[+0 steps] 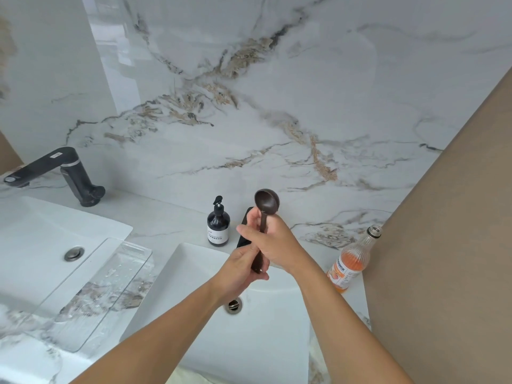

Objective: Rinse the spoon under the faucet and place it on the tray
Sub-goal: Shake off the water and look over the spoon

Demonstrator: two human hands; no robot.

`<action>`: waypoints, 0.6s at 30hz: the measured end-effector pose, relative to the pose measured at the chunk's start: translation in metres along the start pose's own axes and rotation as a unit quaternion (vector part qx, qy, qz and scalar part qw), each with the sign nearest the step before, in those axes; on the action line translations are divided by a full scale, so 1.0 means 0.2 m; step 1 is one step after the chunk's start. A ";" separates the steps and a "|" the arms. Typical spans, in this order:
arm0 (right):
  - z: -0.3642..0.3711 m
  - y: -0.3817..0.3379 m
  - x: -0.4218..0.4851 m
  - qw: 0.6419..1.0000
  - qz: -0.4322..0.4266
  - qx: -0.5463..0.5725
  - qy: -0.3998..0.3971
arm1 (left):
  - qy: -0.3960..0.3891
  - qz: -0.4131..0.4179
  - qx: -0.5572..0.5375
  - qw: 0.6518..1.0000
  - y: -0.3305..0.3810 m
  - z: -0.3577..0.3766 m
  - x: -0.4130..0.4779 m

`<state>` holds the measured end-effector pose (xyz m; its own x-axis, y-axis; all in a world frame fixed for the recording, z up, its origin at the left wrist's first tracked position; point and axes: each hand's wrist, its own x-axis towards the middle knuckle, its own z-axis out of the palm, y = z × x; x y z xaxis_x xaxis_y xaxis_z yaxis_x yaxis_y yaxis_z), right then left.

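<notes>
A dark brown wooden spoon [266,201] stands upright over the right sink [194,286], bowl at the top. My right hand [277,242] grips the middle of its handle. My left hand [241,268] closes around the handle's lower end. A black faucet [245,230] behind the hands is mostly hidden by them; no water shows. The clear glass tray [110,275] lies wet on the counter between the two sinks, to the left of my hands.
A dark soap pump bottle [218,224] stands behind the right sink. An open glass bottle with orange liquid [353,259] stands at the right, by a beige wall. A second sink [41,236] with a black faucet [55,173] lies at the left.
</notes>
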<state>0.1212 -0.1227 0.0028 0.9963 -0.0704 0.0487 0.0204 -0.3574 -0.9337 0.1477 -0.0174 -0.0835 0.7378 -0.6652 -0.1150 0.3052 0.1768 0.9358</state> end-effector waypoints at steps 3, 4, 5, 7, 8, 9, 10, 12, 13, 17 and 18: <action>-0.07 0.01 -0.02 0.999 0.015 -0.029 -0.006 | -0.024 0.002 -0.075 0.997 0.04 -0.03 0.00; -0.11 0.02 -0.03 0.999 0.013 -0.018 0.024 | -0.037 0.005 -0.070 0.997 0.05 -0.04 0.00; -0.15 0.02 -0.03 0.998 0.011 0.005 0.065 | -0.044 0.007 -0.044 0.998 0.06 -0.05 -0.01; -0.22 0.03 -0.03 0.986 0.017 0.100 0.133 | -0.045 0.007 0.039 0.998 0.07 -0.07 -0.02; -0.23 0.03 -0.03 0.977 0.023 0.154 0.146 | -0.040 0.008 0.079 0.996 0.08 -0.07 -0.02; -0.22 0.04 -0.04 0.972 0.031 0.175 0.152 | -0.032 0.009 0.106 0.994 0.09 -0.07 -0.01; -0.20 0.05 -0.05 0.975 0.041 0.160 0.149 | -0.026 0.010 0.118 0.993 0.10 -0.06 -0.01; -0.15 0.09 -0.09 0.989 0.060 0.086 0.104 | -0.028 0.002 0.124 0.992 0.12 -0.04 0.00; -0.14 0.10 -0.10 0.991 0.065 0.070 0.090 | -0.034 -0.006 0.127 0.991 0.12 -0.04 -0.01; -0.22 0.07 -0.09 0.958 0.043 0.246 0.141 | -0.046 -0.021 0.149 0.988 0.09 -0.05 -0.04; -0.21 0.08 -0.09 0.953 0.038 0.266 0.141 | -0.046 -0.020 0.149 0.988 0.09 -0.05 -0.04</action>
<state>0.0991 -0.1660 0.0023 0.9363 -0.3511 -0.0022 0.0634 0.1752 -0.9825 0.1532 -0.0008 -0.0697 0.6675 -0.7322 -0.1354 0.1320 -0.0626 0.9893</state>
